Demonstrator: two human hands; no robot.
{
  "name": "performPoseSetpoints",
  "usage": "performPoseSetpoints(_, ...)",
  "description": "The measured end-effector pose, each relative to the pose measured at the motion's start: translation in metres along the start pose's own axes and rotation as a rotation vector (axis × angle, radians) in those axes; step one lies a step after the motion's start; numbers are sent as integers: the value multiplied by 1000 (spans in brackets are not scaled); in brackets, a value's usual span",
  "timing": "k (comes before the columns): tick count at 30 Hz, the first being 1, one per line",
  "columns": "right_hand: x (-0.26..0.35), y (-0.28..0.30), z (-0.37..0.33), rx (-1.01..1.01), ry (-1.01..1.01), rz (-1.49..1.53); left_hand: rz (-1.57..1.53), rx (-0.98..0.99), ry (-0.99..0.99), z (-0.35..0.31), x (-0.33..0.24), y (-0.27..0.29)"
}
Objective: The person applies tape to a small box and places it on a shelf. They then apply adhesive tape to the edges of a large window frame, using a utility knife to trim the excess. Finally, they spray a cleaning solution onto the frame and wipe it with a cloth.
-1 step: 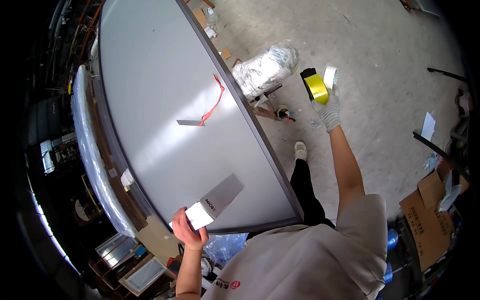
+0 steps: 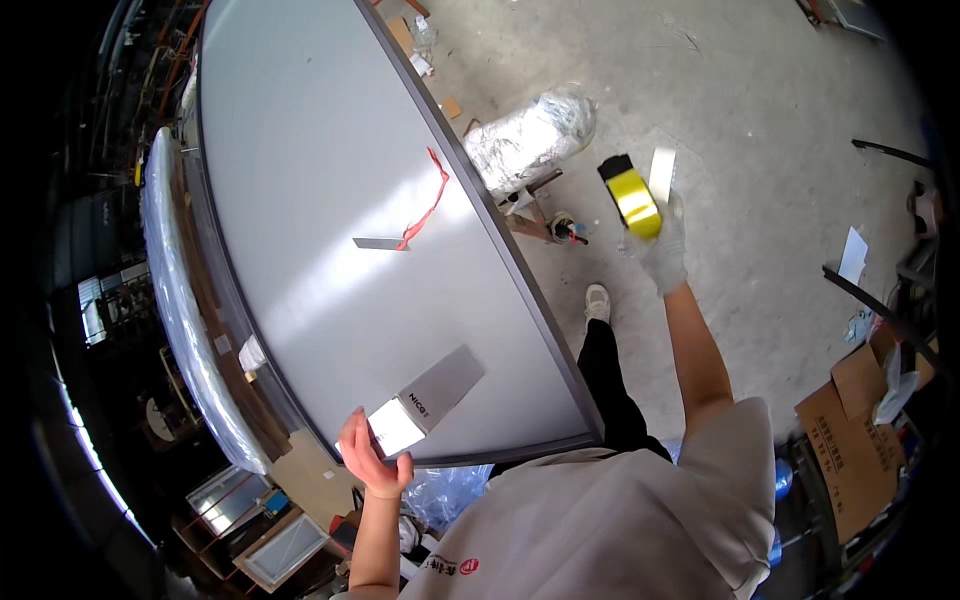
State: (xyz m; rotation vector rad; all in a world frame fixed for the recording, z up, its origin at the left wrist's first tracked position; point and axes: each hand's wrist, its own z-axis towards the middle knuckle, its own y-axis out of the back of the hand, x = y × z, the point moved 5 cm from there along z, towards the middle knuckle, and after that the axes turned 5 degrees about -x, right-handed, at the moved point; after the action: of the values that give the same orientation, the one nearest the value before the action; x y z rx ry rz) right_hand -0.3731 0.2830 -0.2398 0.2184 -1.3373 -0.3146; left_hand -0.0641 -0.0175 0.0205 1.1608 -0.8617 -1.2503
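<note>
A long grey-and-white box (image 2: 398, 424) rests on the large grey panel (image 2: 330, 320) at its near end. My bare left hand (image 2: 374, 464) spans the white end of this box, thumb on one side and fingers on the other. Out over the floor to the right, my gloved right hand (image 2: 666, 258), smeared by motion, holds a roll of yellow tape (image 2: 634, 202) with a black part at its far end. A white roll (image 2: 662, 174), apparently tape, stands out beside it from the same hand.
On the panel lie a red strip (image 2: 425, 215) and a dark flat strip (image 2: 376, 243). A plastic-wrapped bundle (image 2: 530, 138) sits beyond its right edge. Cardboard boxes (image 2: 840, 450) stand at lower right, and a long wrapped piece (image 2: 195, 320) runs along the left.
My right hand has come slightly nearer to my body with the tape rolls, and the white roll now shows more edge-on. My left hand and the box look nearly unchanged.
</note>
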Motion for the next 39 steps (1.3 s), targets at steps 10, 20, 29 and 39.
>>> performPoseSetpoints(10,205,60,-88,452,639,226,-167,-195,-488,88,-119,9)
performPoseSetpoints(20,156,70,-36,183,193,152,-318,-102,-462,119,-132,-7)
performPoseSetpoints(29,-80,-118,24,426,-203,-323,-342,-160,-376,119,-123,5)
performPoseSetpoints(39,-8,-144,5,645,-441,295,-374,-237,-369,97,-99,24)
